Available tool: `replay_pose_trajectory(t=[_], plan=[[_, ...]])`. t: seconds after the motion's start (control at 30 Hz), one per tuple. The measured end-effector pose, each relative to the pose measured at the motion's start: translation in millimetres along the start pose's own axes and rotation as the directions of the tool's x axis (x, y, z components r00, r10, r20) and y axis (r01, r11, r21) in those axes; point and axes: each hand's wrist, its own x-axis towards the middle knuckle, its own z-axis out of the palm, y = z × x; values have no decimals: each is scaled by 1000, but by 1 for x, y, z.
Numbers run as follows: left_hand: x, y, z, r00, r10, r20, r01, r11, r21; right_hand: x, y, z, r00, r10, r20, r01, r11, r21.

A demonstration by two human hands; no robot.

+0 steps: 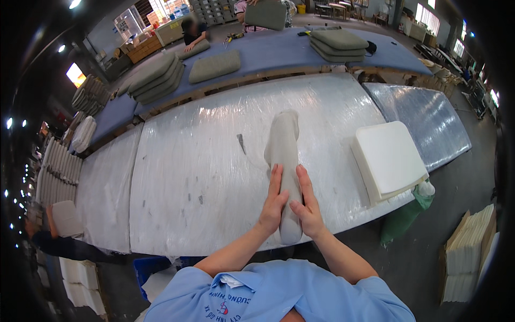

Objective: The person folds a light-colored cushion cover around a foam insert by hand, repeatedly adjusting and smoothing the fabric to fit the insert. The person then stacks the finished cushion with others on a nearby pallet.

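A grey-beige fabric-covered cushion (289,153) lies lengthwise in front of me on the plastic-wrapped table (188,177), looking narrow, as if on its edge or folded. Loose, rumpled cloth shows at its far end, and its rounded near end reaches the table's front edge. My left hand (274,201) lies flat along its left side, fingers stretched away from me. Against the right side rests my right hand (308,206), likewise flat with fingers extended. Both thumbs sit on top of the cushion. Whatever is inside the cover is hidden.
White foam pads (389,155) are stacked at the table's right, above a green sack (405,217). A blue-topped table (257,56) beyond carries stacked grey cushions (338,44). People work at the far side and at far left. A carton of white sheets (466,252) stands lower right.
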Motion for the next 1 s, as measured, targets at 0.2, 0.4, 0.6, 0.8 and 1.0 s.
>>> replay_pose_trajectory(t=[0.2,0.4,0.6,0.8,1.0], plan=[[-25,3,-9,1000,-23,-22,24,998,51,-17,-3,26,972,214,-95,-178,939,294],[-23,6,-17,1000,-10,-5,11,994,108,14,11,21,956,270,-111,-200,883,425],[-18,10,-18,1000,10,-12,-7,981,192,48,26,13,949,291,-119,-219,884,413],[-4,17,-17,999,-40,2,38,957,288,97,42,-2,943,301,-140,-219,881,419],[24,27,-19,998,-54,-31,62,912,405,148,69,-4,950,260,-171,-185,914,362]])
